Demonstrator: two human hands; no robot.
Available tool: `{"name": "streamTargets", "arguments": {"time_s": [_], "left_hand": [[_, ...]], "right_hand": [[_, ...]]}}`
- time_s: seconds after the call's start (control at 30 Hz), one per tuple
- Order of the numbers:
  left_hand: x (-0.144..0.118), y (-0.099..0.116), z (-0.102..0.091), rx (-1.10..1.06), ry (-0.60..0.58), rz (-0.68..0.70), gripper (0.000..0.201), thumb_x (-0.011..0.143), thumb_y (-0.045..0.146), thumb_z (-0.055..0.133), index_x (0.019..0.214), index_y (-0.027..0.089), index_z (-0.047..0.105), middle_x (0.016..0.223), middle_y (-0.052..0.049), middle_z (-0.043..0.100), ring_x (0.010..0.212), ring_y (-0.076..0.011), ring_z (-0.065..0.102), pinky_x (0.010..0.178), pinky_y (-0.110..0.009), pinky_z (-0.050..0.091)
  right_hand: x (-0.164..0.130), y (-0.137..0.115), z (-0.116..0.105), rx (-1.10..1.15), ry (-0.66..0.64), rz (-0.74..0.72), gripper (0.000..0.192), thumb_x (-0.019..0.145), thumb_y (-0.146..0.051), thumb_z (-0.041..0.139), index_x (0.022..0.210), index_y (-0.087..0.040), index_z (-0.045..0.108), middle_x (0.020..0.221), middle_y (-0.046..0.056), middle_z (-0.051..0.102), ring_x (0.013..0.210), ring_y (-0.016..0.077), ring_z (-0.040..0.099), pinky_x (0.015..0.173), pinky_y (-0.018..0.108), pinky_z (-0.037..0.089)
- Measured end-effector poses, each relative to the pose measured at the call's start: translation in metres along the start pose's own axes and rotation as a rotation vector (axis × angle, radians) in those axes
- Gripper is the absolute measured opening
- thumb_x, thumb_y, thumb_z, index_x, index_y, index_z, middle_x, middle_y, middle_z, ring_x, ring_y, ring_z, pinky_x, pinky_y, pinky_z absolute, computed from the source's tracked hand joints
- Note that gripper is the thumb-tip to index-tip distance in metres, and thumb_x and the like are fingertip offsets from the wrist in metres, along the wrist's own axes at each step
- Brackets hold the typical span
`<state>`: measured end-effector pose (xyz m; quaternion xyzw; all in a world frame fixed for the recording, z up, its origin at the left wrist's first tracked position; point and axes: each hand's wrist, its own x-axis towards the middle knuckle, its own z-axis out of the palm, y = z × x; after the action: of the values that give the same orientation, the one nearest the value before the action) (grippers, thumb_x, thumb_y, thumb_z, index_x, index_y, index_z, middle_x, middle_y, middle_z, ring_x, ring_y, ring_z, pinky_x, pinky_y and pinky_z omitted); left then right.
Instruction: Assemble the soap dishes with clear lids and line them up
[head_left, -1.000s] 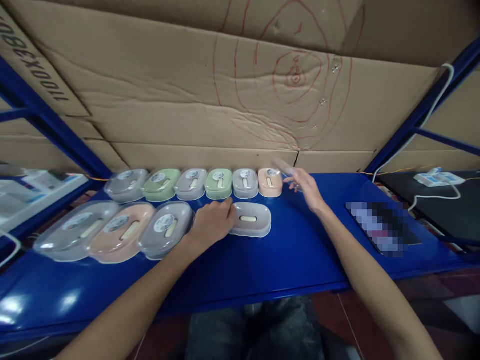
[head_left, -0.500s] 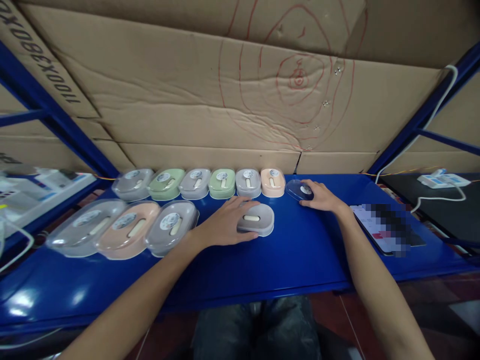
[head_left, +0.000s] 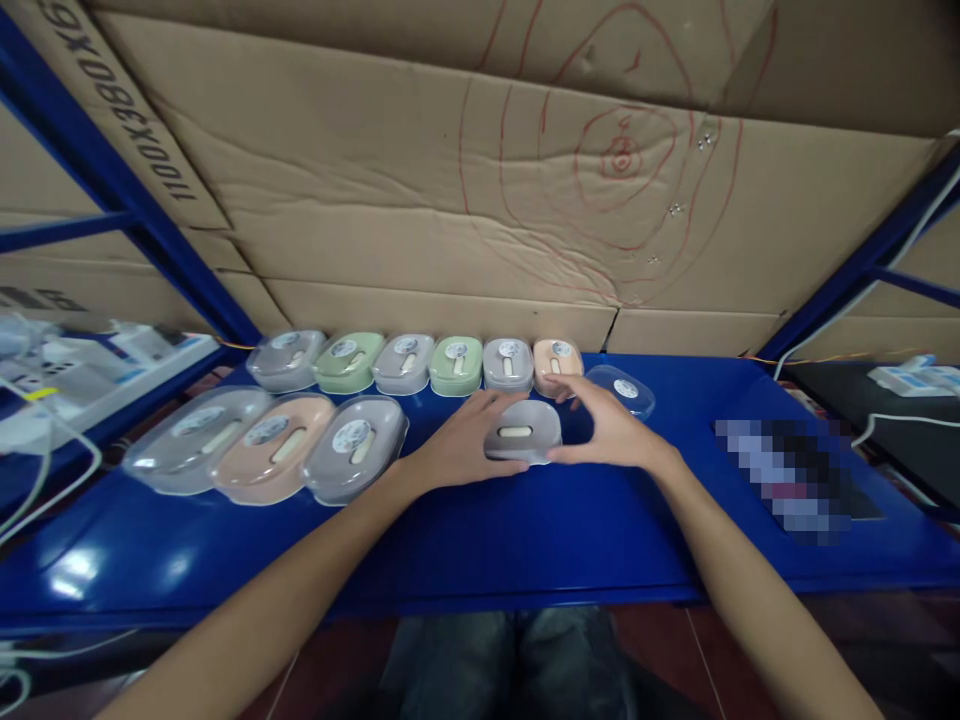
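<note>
Nearest the camera, two bare forearms reach out over the front edge of the blue surface (head_left: 465, 540), and both meet at a grey soap dish base (head_left: 523, 432) that sits without a lid in the middle of the surface. The left hand (head_left: 461, 445) cups the base's left end with the fingers half curled, thumb at the near side; the right hand (head_left: 611, 430) closes on the right end in the same loose, half-open curve, so the base is pinched lightly between the two, resting on the surface rather than lifted, as far as one can tell. To handle it well, the grip would best stay on the short ends with even pressure, keeping the base level and the pale slot in its top uncovered. Just behind the right hand lies a clear lid (head_left: 621, 389) with a round sticker, apart from the base and near the peach dish (head_left: 557, 360) that ends the far row. To the left, a near row of three larger lidded dishes (head_left: 270, 452) stands side by side, and beyond them the far row of six smaller lidded dishes (head_left: 405, 362) runs in grey, green and peach along the back. A blurred-out flat thing (head_left: 787, 475) lies to the right, well apart. Behind everything rises a wall of cardboard (head_left: 420, 200) marked with red rings.
</note>
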<state>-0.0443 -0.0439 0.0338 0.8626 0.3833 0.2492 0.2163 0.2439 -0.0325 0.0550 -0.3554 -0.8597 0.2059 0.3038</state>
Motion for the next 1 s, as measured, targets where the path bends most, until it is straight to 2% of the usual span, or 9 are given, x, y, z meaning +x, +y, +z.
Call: {"name": "streamTargets", "arguments": {"time_s": [0.1, 0.23, 0.37, 0.5, 0.63, 0.83, 1.0], "left_hand": [[0.002, -0.001, 0.001, -0.092, 0.064, 0.030, 0.096, 0.082, 0.055, 0.094, 0.164, 0.031, 0.050, 0.165, -0.013, 0.057, 0.153, -0.0392, 0.054, 0.129, -0.061, 0.042], [0.003, -0.004, 0.000, -0.206, 0.122, 0.042, 0.091, 0.080, 0.059, 0.096, 0.157, 0.030, 0.056, 0.161, -0.012, 0.062, 0.147, -0.0388, 0.060, 0.126, -0.061, 0.045], [0.003, -0.007, -0.001, -0.185, 0.130, 0.055, 0.095, 0.077, 0.060, 0.097, 0.157, 0.030, 0.056, 0.160, -0.013, 0.062, 0.148, -0.0401, 0.059, 0.126, -0.063, 0.045], [0.002, -0.009, 0.000, -0.205, 0.106, 0.042, 0.097, 0.075, 0.060, 0.098, 0.157, 0.032, 0.057, 0.163, -0.012, 0.061, 0.150, -0.0414, 0.057, 0.128, -0.063, 0.042], [0.003, -0.008, 0.000, -0.322, 0.111, -0.002, 0.097, 0.073, 0.057, 0.100, 0.157, 0.031, 0.058, 0.160, -0.012, 0.062, 0.146, -0.0405, 0.060, 0.126, -0.061, 0.044], [0.004, -0.004, -0.001, -0.444, 0.101, -0.028, 0.086, 0.074, 0.052, 0.100, 0.148, 0.029, 0.062, 0.145, -0.011, 0.069, 0.140, -0.0367, 0.063, 0.122, -0.058, 0.047], [0.004, -0.005, 0.003, -0.505, 0.135, -0.057, 0.075, 0.074, 0.049, 0.099, 0.138, 0.028, 0.065, 0.145, -0.011, 0.068, 0.137, -0.0347, 0.065, 0.120, -0.054, 0.048]], "right_hand": [[0.001, -0.003, 0.018, 0.035, -0.110, -0.034, 0.112, 0.073, -0.058, 0.100, 0.167, -0.031, 0.045, 0.167, 0.014, 0.058, 0.150, 0.0412, 0.060, 0.124, 0.060, 0.051], [0.003, 0.002, 0.024, 0.064, -0.089, 0.002, 0.109, 0.076, -0.047, 0.098, 0.168, -0.028, 0.041, 0.166, 0.016, 0.057, 0.149, 0.0406, 0.061, 0.124, 0.059, 0.051], [0.003, 0.002, 0.026, 0.145, -0.095, 0.034, 0.109, 0.072, -0.056, 0.100, 0.161, -0.023, 0.047, 0.159, 0.017, 0.064, 0.144, 0.0414, 0.064, 0.121, 0.060, 0.053], [0.003, 0.000, 0.031, 0.204, -0.059, 0.105, 0.087, 0.075, -0.061, 0.097, 0.144, -0.023, 0.061, 0.145, 0.014, 0.072, 0.134, 0.0403, 0.070, 0.115, 0.061, 0.056], [0.004, 0.000, 0.030, 0.175, -0.057, 0.144, 0.079, 0.072, -0.059, 0.100, 0.135, -0.025, 0.066, 0.139, 0.011, 0.076, 0.129, 0.0396, 0.071, 0.115, 0.061, 0.056], [0.004, 0.005, 0.029, 0.248, -0.060, 0.164, 0.082, 0.071, -0.057, 0.100, 0.137, -0.022, 0.068, 0.139, 0.012, 0.077, 0.129, 0.0387, 0.072, 0.114, 0.059, 0.057], [0.005, 0.009, 0.033, 0.300, -0.041, 0.186, 0.084, 0.071, -0.056, 0.100, 0.140, -0.021, 0.068, 0.140, 0.012, 0.077, 0.130, 0.0376, 0.072, 0.116, 0.059, 0.056]]}}
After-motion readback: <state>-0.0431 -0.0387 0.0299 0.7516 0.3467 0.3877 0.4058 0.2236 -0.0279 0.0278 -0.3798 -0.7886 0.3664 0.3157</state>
